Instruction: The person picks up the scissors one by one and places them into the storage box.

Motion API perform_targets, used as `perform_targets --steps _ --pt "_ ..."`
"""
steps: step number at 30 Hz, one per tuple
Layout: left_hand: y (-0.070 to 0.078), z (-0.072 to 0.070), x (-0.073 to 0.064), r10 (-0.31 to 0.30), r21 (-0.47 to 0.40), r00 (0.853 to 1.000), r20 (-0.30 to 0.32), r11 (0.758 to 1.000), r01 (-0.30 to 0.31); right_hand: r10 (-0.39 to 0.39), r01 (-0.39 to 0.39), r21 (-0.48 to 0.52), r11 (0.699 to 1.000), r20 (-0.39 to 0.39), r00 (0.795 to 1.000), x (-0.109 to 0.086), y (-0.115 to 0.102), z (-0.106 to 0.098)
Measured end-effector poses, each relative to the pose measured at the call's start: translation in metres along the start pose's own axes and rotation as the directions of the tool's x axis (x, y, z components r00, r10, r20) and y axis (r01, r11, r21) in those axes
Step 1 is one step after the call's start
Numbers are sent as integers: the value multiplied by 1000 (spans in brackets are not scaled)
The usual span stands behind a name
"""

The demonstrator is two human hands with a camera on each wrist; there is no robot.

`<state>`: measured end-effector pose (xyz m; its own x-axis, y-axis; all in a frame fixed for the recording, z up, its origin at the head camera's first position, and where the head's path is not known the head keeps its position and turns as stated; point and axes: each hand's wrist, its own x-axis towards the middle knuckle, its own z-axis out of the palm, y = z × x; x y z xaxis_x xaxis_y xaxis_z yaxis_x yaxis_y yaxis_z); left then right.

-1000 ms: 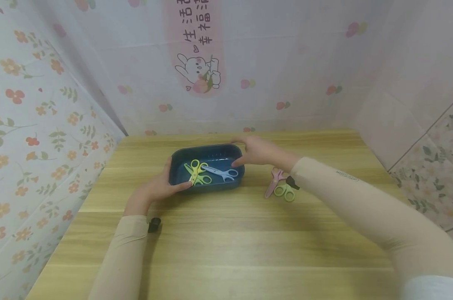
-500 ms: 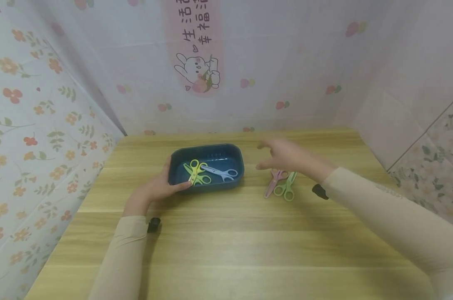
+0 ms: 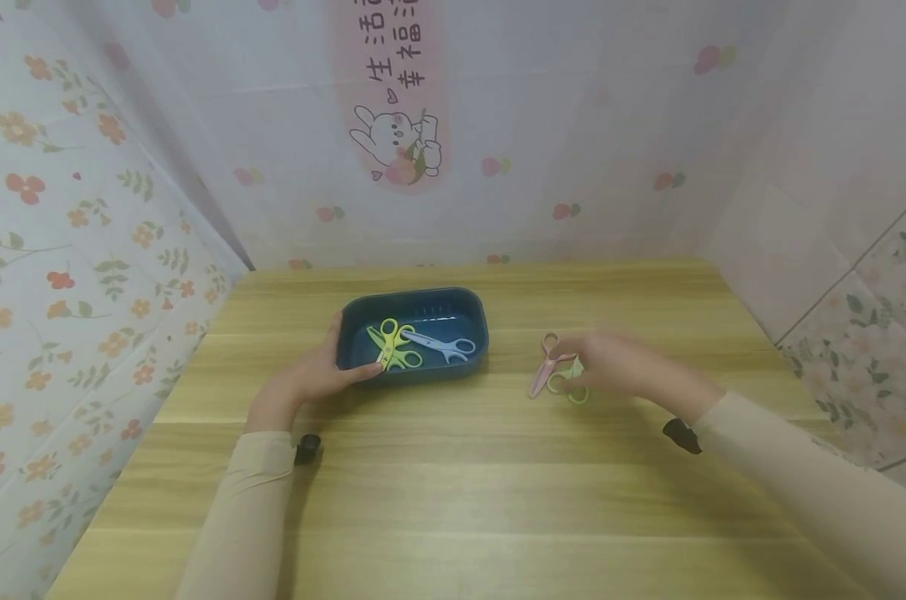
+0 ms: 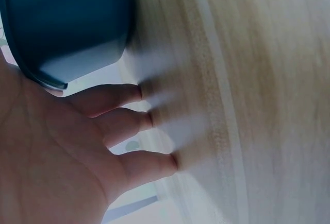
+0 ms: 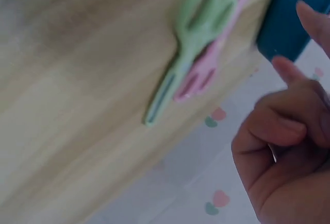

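Observation:
A dark blue plastic box (image 3: 441, 305) stands on the table. My left hand (image 3: 302, 382) holds its left end, thumb along the front rim, other fingertips down on the table in the left wrist view. Inside lie blue scissors (image 3: 439, 345) and, crossed at the left, yellow scissors (image 3: 389, 343) and green scissors (image 3: 409, 360). Right of the box, pink scissors (image 3: 541, 379) and light green scissors (image 5: 192, 41) overlap on the table. Over them hovers my right hand (image 3: 619, 363), blurred; the right wrist view has thumb and index spread, the other fingers curled, nothing held.
The wooden table (image 3: 437, 492) reaches back to a white printed curtain (image 3: 603, 125). A flowered curtain (image 3: 62, 250) hangs along the left side. Black camera mounts (image 3: 307, 450) sit at both wrists.
My right hand has left the box's right end and moved right and down to the pink and light green scissors. My left hand and the box have stayed in place.

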<state>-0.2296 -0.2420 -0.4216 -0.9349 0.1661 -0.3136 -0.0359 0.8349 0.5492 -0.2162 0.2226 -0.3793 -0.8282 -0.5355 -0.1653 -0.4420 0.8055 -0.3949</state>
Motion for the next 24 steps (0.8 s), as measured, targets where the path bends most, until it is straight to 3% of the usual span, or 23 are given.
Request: perform_targets --steps 4,6,9,15,24 --pt "2 0 -1 1 -2 1000 3 1000 -1 28 -28 1 1000 92 995 -6 9 14" --pt "2 0 -1 3 -1 1000 1 1000 -3 26 -26 -3 1000 102 994 -8 13 20" --pt "2 1 0 3 6 1000 -2 1000 -3 -17 17 9 1000 83 996 -11 18 27" --pt "-1 2 1 1 8 1000 -3 1000 -1 -9 7 45 999 55 998 -16 27 34" --pt "-3 1 3 3 -13 1000 -4 1000 -3 109 -112 69 991 41 993 -28 42 22"
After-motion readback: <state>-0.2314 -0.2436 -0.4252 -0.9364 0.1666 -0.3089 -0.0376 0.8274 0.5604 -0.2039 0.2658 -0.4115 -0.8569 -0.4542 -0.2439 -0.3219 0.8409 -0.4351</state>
